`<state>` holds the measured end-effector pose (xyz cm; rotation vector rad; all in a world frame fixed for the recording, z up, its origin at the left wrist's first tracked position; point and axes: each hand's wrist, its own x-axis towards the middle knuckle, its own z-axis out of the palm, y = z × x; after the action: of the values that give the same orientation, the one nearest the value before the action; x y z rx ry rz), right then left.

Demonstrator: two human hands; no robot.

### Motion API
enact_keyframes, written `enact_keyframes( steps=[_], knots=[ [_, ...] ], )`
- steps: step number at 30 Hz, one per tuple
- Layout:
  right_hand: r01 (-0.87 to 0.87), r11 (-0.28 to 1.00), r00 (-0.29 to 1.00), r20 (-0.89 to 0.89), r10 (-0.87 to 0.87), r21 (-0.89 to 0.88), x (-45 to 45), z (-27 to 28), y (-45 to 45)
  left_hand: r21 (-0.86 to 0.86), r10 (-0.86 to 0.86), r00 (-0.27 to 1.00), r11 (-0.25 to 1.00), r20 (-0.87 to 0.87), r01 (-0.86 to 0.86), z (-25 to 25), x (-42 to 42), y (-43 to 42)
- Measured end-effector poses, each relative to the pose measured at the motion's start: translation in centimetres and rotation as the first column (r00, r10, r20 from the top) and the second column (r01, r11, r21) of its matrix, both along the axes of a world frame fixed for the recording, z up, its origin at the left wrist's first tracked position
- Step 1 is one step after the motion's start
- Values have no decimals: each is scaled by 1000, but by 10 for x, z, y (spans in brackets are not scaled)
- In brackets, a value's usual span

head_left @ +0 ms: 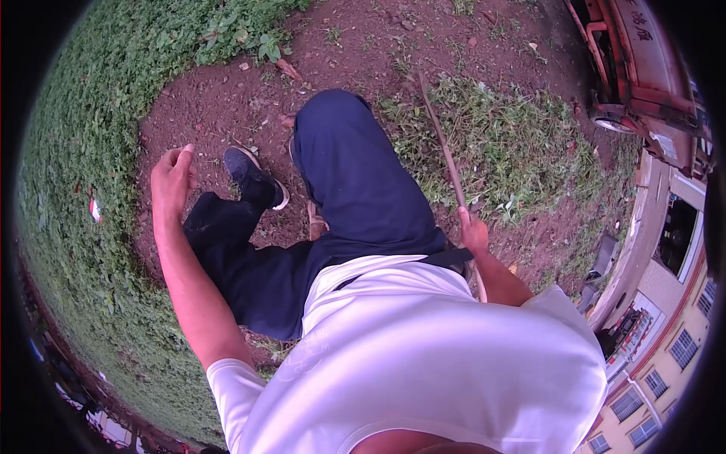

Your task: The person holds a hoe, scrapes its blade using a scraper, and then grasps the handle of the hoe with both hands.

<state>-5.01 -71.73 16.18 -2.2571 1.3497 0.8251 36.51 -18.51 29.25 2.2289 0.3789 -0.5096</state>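
Observation:
My right hand (474,231) is closed round a long wooden pole (445,147) beside my right hip. The pole slants away from me over the soil and pulled-up weeds, and its lower part passes behind my arm and shirt. Whether it bears a tool head at either end I cannot make out. Out to the left, my left hand (172,180) hangs in the air near the edge of the green plants (98,204). Nothing shows in it; its thumb stands apart from the loosely bent fingers.
My bent knee (348,144) and a dark shoe (249,170) are over bare brown soil (204,102). Cut weeds (514,144) lie in a heap to the right. A red vehicle (643,68) stands at the upper right, with a building (658,363) below it in view.

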Motion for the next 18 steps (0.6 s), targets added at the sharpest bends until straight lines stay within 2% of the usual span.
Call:
enact_keyframes(
  steps=[2, 4, 6, 9, 11, 14, 16, 18],
  knots=[
    [8, 997, 986, 165, 6, -82, 31, -20, -9, 8, -19, 1000, 1000, 0, 19, -3, 1, -6],
    [36, 999, 962, 271, -25, -37, 96, 0, -1, 23, -37, 999, 999, -2, 37, -2, -3, -7],
    [52, 995, 950, 312, -25, -80, 139, -35, -22, 9, -17, 1000, 1000, 4, 17, 2, -3, -8],
    [27, 999, 933, 359, -12, -36, 188, -55, -33, 37, 3, 1000, 999, 19, -3, 9, -6, -2],
    [117, 977, 915, 363, -175, 175, 196, -57, -26, 34, 26, 1000, 999, 12, -26, 10, -10, 0],
    [-107, 991, 963, 258, 81, 86, 111, -64, -10, 27, 46, 999, 999, 17, -46, 10, -8, 3],
    [-103, 991, 993, 59, 98, 85, 38, -46, -2, 27, 39, 999, 999, 13, -39, 11, -7, 3],
    [-108, 993, 993, 41, 106, 41, -19, -30, -8, 46, 41, 999, 998, 18, -42, 13, -5, -2]
  ],
)
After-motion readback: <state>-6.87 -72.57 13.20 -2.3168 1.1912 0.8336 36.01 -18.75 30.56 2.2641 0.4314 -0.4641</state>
